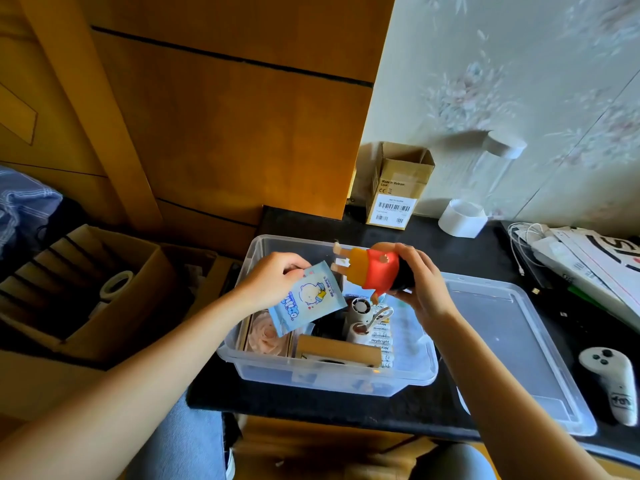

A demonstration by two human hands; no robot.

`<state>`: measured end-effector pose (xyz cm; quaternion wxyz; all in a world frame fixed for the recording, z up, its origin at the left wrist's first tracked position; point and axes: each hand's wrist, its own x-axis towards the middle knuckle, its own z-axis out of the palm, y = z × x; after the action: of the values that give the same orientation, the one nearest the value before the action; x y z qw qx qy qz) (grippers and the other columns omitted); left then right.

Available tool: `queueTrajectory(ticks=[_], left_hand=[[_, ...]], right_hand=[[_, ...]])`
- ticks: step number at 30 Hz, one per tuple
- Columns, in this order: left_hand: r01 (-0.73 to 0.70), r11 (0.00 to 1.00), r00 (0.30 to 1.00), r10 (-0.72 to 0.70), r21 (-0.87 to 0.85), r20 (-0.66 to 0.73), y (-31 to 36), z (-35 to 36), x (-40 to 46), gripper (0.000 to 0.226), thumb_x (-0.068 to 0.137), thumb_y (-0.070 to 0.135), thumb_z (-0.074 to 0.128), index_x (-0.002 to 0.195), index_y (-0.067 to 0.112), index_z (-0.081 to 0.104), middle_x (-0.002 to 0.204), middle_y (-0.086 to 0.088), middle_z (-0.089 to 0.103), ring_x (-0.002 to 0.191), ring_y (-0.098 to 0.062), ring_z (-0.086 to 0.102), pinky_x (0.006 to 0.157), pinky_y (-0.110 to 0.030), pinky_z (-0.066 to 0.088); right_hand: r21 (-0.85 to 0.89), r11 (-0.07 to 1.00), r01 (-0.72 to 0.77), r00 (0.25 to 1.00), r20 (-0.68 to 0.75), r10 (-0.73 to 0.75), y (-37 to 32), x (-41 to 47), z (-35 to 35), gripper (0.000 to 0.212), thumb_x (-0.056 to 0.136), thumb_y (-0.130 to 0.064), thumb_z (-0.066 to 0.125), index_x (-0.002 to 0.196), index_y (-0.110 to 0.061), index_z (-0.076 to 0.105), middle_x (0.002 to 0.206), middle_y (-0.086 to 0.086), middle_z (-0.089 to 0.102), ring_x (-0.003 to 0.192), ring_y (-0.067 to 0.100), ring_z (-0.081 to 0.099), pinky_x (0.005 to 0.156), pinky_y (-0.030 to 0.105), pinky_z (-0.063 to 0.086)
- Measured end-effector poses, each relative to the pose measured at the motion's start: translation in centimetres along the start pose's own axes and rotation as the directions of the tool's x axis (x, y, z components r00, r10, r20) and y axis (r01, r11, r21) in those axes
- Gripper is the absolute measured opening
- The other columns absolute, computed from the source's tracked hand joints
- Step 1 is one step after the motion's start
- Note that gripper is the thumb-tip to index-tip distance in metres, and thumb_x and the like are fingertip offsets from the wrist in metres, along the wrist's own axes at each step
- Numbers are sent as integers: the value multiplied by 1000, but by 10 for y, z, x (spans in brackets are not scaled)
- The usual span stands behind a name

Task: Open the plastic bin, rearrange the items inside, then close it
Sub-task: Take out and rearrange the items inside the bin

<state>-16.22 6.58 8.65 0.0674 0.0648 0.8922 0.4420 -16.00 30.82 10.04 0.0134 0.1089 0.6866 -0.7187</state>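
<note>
A clear plastic bin [242, 367] stands open on the dark table, its lid [519, 344] lying flat to its right. My left hand [273, 278] pinches a light blue wet wipes packet [306, 301] above the bin's left side. My right hand [420, 282] grips a cartoon figurine [372, 268] with a red shirt and yellow shorts, held sideways over the bin's back. Inside the bin lie a pink rose-like item [268, 337], a small white fan [362, 317], a brown box [337, 348] and Heybright packets [381, 341].
On the table behind stand a small cardboard box [398, 188] and a roll of white tape [462, 218]. White cables and papers [588, 258] lie at right, a white controller [611, 379] near the lid. An open cardboard box [86, 289] sits at left.
</note>
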Motion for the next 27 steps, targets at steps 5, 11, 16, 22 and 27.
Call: queueTrajectory(ticks=[5,11,16,22,27], left_hand=[[56,998,998,-56,-6,32,5,22,8,25,97,13,49,119,14,62,114,-7,66,98,-17,64,68,-24,53],[101,995,993,-102,24,62,11,50,12,30,98,12,46,127,18,54,122,-4,59,102,-11,56,61,-14,46],[-27,987,949,-24,158,314,16,52,10,33,101,19,42,131,14,55,138,-1,52,126,-16,48,94,-23,44],[-83,983,968,40,163,249,4,16,4,29,100,18,44,120,18,65,122,3,65,112,-10,58,95,-22,42],[-56,964,994,30,259,103,-13,-15,-4,28,98,14,46,119,21,63,118,3,65,104,-8,60,91,-25,49]], right_hand=[[-74,993,90,992,-86,-96,1,6,0,32,86,-33,64,113,-19,53,106,1,59,91,14,62,55,21,54],[-168,966,198,973,-88,-215,8,7,-1,30,82,-26,69,105,-21,50,99,-2,58,85,12,61,51,12,48],[-176,970,169,977,-102,-189,11,10,5,33,80,-34,71,103,-19,52,97,1,61,81,15,63,50,15,48],[-326,926,188,972,-73,-223,23,11,8,41,80,-46,66,111,-28,46,105,-6,57,99,18,59,80,41,57],[-531,809,253,948,-31,-316,34,12,10,37,92,-37,53,124,-22,44,124,2,51,102,14,54,82,33,54]])
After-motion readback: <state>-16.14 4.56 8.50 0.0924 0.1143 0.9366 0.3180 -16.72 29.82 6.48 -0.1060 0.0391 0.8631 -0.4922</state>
